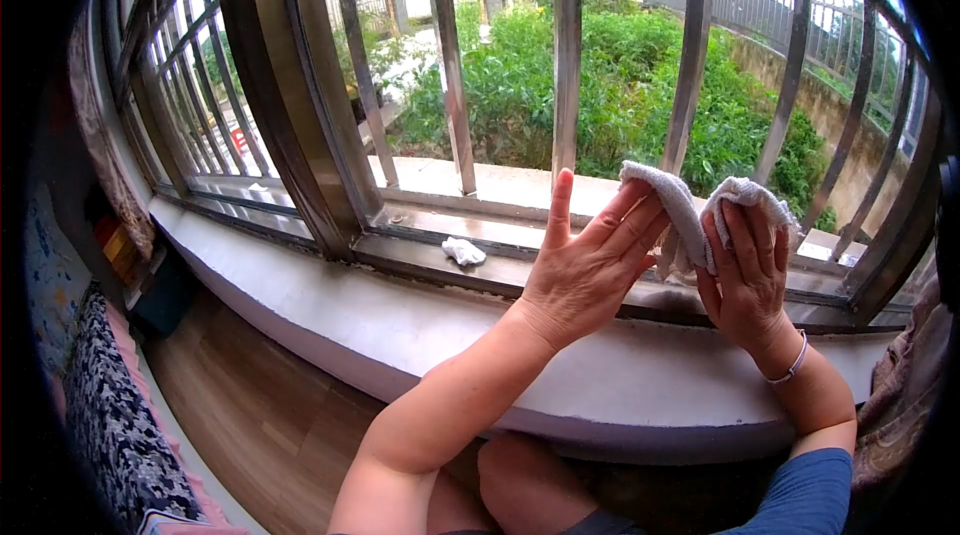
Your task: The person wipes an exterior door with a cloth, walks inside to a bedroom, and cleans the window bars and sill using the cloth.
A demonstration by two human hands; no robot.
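A grey-white cloth [672,203] is held up at the window, bunched between my two hands. My left hand [592,280] has its back to me and its fingers over the left part of the cloth, with the outermost finger sticking up apart from it. The fingers of my right hand [748,270] are closed over the cloth's right part. Both hands are just above the metal window track [510,270], in front of the upright bars. Part of the cloth is hidden behind the fingers. A bracelet [791,360] circles my right wrist.
A small crumpled white piece [463,252] lies on the track left of my hands. A pale sill [400,325] runs below the window. Metal bars [566,65] stand across it, with green plants [620,75] outside. A curtain [905,385] hangs at right.
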